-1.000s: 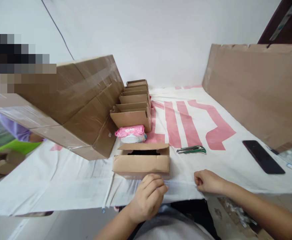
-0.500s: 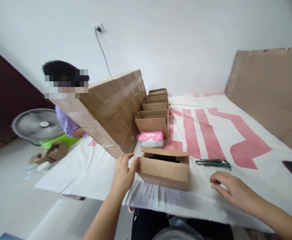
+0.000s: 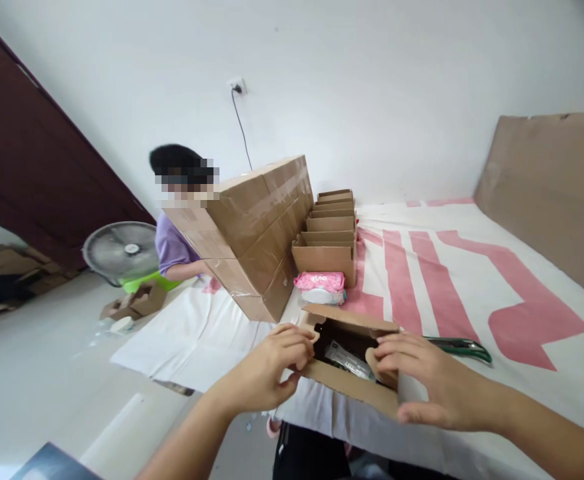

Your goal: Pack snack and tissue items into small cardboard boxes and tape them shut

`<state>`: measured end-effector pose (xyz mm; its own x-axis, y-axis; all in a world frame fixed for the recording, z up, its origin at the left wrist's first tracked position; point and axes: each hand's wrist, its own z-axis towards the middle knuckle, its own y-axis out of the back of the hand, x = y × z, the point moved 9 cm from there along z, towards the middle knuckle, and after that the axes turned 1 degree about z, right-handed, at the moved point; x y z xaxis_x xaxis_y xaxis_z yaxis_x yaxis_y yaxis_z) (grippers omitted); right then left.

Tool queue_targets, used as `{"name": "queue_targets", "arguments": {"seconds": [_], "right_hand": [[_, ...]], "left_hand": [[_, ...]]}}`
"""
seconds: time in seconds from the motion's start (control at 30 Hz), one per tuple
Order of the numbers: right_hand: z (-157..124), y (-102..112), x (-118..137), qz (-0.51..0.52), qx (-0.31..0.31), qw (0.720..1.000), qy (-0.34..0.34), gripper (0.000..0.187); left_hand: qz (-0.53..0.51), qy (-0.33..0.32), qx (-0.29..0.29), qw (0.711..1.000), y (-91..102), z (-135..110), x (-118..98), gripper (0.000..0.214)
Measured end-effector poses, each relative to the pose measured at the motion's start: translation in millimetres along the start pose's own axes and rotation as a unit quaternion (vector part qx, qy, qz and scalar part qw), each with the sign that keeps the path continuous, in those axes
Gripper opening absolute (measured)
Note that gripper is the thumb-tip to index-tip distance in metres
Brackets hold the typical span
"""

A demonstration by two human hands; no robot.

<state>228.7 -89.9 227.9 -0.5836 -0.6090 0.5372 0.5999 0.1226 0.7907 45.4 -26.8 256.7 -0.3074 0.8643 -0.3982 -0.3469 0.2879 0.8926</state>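
In front of me a small brown cardboard box stands with its top open at the near edge of the table. Inside it lies a clear plastic packet with pale print; the rest of the contents is dark. My left hand has its fingers curled over the left end flap. On the right end flap are the fingers of my right hand, its thumb lower down by the front wall. A green utility knife lies just behind my right hand. Beyond the box sits a pink wet-wipes pack.
Open cardboard boxes stand in a row behind the wipes, beside a tall stack of taped cartons. A person in a purple shirt is behind the stack, near a fan. A large cardboard sheet borders the right.
The box's top has come open, showing the packet inside. My right hand has moved left onto the box, and my left hand has shifted onto its end flap. The view has shifted.
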Motion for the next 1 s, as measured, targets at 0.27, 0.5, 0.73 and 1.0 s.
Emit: {"name": "queue_targets", "arguments": {"seconds": [0.27, 0.5, 0.73, 1.0], "right_hand": [[25, -15, 9, -0.065, 0.084, 0.994, 0.037, 0.079], [3, 12, 13, -0.166, -0.012, 0.985, 0.043, 0.064], [-38, 14, -1, -0.244, -0.067, 0.967, 0.015, 0.037], [-68, 3, -2, -0.312, -0.135, 0.940, 0.028, 0.041]], "left_hand": [[0.218, -0.115, 0.146, 0.958, -32.7, 26, -20, 0.029], [0.374, -0.115, 0.094, 0.916, -23.7, 18, -7, 0.025], [0.474, -0.063, 0.150, 0.865, -25.1, 13, 11, 0.018], [0.412, 0.014, 0.215, 0.885, -3.7, 36, 6, 0.045]]}}
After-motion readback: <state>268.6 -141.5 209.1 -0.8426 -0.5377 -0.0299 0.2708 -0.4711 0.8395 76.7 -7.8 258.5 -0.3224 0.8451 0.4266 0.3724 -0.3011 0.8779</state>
